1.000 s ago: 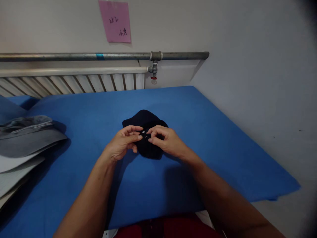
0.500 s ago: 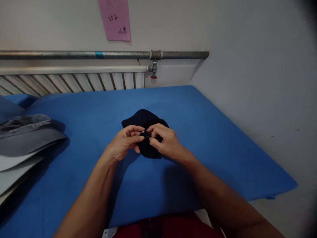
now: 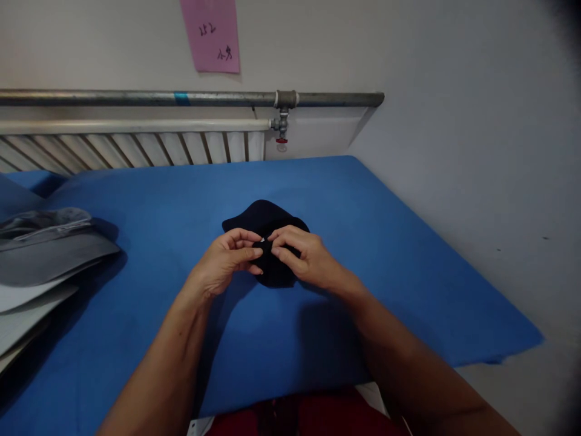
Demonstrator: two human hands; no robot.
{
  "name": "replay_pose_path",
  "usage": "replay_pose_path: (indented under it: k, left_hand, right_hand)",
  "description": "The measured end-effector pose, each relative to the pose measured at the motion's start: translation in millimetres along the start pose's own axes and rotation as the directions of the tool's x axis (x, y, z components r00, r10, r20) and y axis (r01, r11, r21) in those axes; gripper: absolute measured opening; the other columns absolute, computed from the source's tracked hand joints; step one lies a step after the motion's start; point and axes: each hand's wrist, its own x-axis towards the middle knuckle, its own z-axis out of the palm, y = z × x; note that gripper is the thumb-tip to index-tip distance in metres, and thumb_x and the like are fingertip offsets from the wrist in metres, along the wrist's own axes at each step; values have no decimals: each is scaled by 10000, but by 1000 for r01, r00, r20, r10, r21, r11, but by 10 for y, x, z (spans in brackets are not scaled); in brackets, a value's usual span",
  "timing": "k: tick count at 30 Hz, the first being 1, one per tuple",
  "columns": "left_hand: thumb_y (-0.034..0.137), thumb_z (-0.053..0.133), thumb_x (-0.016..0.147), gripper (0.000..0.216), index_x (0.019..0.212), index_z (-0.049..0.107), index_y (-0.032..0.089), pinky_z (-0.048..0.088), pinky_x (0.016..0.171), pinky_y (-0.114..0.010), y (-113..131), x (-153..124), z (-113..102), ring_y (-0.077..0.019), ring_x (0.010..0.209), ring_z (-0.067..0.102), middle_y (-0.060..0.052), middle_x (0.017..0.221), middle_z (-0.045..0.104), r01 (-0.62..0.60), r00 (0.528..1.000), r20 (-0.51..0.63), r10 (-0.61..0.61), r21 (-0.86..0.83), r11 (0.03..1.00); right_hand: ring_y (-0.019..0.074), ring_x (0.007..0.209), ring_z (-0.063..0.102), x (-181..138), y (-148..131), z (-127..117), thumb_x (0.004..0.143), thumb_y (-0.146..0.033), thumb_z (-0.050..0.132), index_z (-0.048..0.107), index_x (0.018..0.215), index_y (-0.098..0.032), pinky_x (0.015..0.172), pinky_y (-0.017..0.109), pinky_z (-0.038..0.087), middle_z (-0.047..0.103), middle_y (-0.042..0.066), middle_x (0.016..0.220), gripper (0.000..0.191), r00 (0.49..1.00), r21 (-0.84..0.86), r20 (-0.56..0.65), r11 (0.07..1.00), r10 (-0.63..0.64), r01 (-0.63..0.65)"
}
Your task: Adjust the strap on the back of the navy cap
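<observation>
A small dark navy cloth piece (image 3: pixel 263 218) lies in the middle of a blue-covered table (image 3: pixel 363 242). Both my hands rest on its near part. My left hand (image 3: pixel 224 261) pinches the cloth with thumb and fingertips, and my right hand (image 3: pixel 303 255) pinches it from the other side. The fingertips of both hands meet at a tiny light-coloured spot (image 3: pixel 262 241) on the cloth, too small to name. The near half of the cloth is hidden under my fingers.
A stack of grey and white folded fabric (image 3: pixel 40 260) lies at the table's left edge. A radiator (image 3: pixel 136 148) and a metal pipe (image 3: pixel 190 98) with a red-handled valve (image 3: pixel 281 140) run along the back wall. A pink note (image 3: pixel 211 35) hangs above. The table's right edge drops off beside a grey wall.
My fingertips have drawn slightly closer together on the cloth, with small shifts of the right fingers. The cloth stays in place.
</observation>
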Motion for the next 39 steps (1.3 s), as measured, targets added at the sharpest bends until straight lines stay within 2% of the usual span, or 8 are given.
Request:
replay_pose_path:
  k: [7,17,21,23,25,28,32,39]
  left_hand:
    - [130,822,570,269,786,661,125,566,449,-223,-8,12,11,-99,542,587,28,626,597,-54,998,-26,54,9,999]
    - [130,791,608,189,753,669,139,544,452,-205,-41,47,-33,-88,518,585,18,641,620,-63,998,29,61,58,996]
    - [129,798,599,195,755,681,141,529,426,-193,-31,52,-63,-90,504,582,20,624,614,3,999,51,-6,59,998]
    - [135,803,601,204,771,690,138,549,447,-207,-20,48,-76,-100,524,602,10,645,631,47,997,51,-51,65,997]
    - [136,809,597,216,780,694,136,560,456,-214,-8,42,-88,-102,540,606,7,660,635,54,998,43,-56,53,997]
    - [135,817,586,224,772,692,134,551,438,-204,5,34,-101,-92,537,588,13,668,626,33,999,27,-33,26,999]
    - [135,816,586,218,763,689,134,530,413,-190,14,24,-106,-82,504,571,16,656,620,25,999,30,-26,23,999]
    - [134,819,585,218,763,693,130,516,393,-178,-2,28,-96,-79,505,566,17,654,618,31,998,55,-32,26,999]
  right_hand:
    - [163,872,619,7,20,37,878,-194,565,567,801,-204,827,333,487,659,39,914,78,997,-4,-75,1000,30,-30]
    - [142,786,570,5,24,22,867,-222,590,560,799,-200,742,296,464,621,21,849,78,999,-31,-33,999,33,-34]
    - [133,760,561,-8,4,27,845,-248,635,584,849,-205,714,281,459,607,6,830,67,994,-26,-39,995,99,-100]
    - [139,799,580,-5,-10,10,815,-271,676,605,922,-213,728,282,469,624,12,890,141,991,10,-14,991,130,-130]
    - [149,846,602,5,-22,-33,803,-298,687,615,982,-217,737,286,480,641,24,955,209,986,83,-12,982,169,-167]
    - [149,811,616,20,-35,-138,827,-301,642,622,970,-206,715,293,488,658,25,915,173,964,162,-38,954,263,-254]
    - [134,756,610,3,-57,-255,776,-234,675,627,933,-206,716,288,498,667,1,868,166,949,115,92,943,303,-312]
    - [142,910,651,-43,-96,-212,808,-99,555,619,1051,-222,829,291,505,688,5,977,281,926,123,225,934,303,-336]
